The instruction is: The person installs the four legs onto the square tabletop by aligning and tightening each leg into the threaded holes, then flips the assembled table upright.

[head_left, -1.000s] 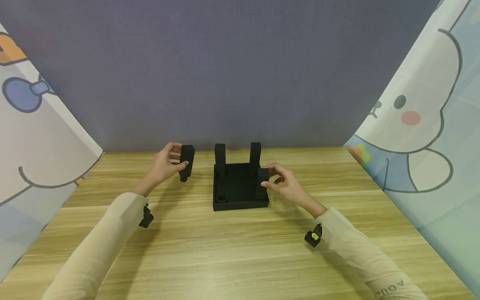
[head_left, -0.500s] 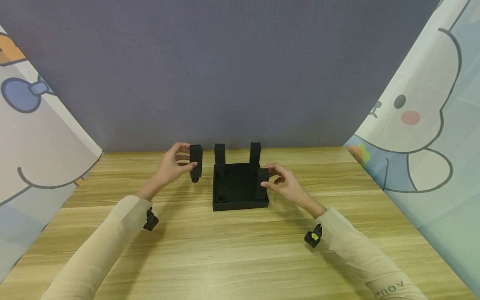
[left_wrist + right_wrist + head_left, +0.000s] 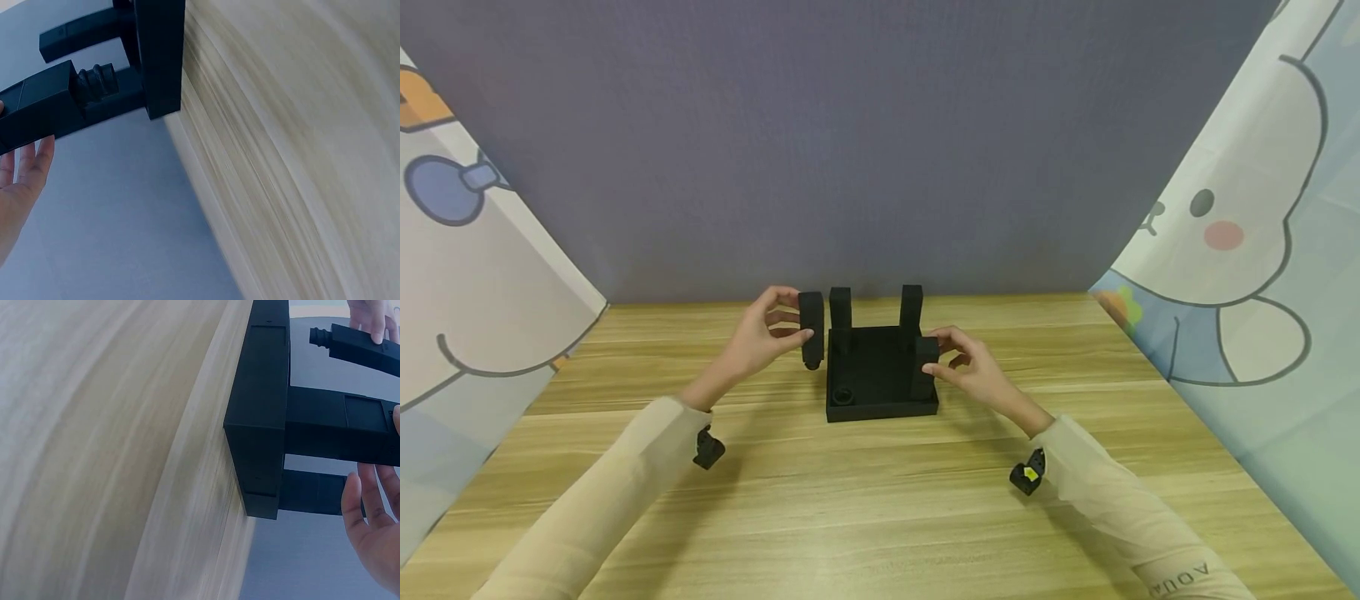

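A square black base [image 3: 880,375] lies on the table with a raised rim and a round socket [image 3: 843,396] in its front left corner. Black posts stand upright at its back left [image 3: 841,308], back right [image 3: 912,308] and front right corners. My left hand [image 3: 767,329] pinches a loose black post [image 3: 811,321] in the air just left of the base, its threaded end [image 3: 97,82] pointing down. With thumb and fingers my right hand [image 3: 966,367] grips the upper part of the front right post [image 3: 337,428], which is seated in the base.
The wood-grain table [image 3: 880,500] stretches around the base. Behind it rises a grey panel [image 3: 850,150], and cartoon-printed sheets [image 3: 1232,250] flank both sides. A small black camera sits at each wrist.
My left hand has moved right with the loose post, bringing it close to the base's left side, and the post now hangs more upright. The right hand and the base have stayed put.
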Demonstrator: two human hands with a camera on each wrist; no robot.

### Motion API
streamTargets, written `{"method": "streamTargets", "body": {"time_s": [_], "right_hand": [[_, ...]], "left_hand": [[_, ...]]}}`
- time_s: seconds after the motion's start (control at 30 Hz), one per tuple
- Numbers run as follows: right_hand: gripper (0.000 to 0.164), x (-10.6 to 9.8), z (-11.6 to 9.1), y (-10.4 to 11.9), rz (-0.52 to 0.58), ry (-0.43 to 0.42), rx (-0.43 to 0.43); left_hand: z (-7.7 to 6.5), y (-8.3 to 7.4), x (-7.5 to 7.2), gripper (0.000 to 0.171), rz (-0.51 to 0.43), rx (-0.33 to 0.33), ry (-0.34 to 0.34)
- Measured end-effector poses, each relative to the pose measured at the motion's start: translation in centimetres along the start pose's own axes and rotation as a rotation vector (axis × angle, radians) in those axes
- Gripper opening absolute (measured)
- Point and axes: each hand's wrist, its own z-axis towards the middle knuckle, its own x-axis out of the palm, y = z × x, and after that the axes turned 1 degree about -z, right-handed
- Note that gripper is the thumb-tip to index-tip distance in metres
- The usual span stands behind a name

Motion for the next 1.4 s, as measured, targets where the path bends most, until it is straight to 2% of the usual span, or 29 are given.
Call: {"method": "streamTargets", "body": {"time_s": [0.2, 0.4, 0.83, 1.4], "right_hand": [[0.039, 0.0, 0.0, -0.1, -0.004, -0.009, -0.016], [0.039, 0.0, 0.0, -0.2, -0.009, -0.008, -0.020], [0.039, 0.1, 0.0, 0.0, 0.004, -0.003, 0.003], [0.039, 0.0, 0.0, 0.1, 0.004, -0.001, 0.001]], "left_hand": [[-0.6, -0.7, 0.9, 0.052, -0.053, 0.007, 0.030], [-1.2, -0.8, 1.8, 0.052, -0.085, -0.009, 0.068], [-2.6, -0.6, 3.4, 0.050, -0.151, -0.017, 0.057], [-2.6, -0.1, 4.6, 0.048, -0.160, 0.010, 0.074]]}}
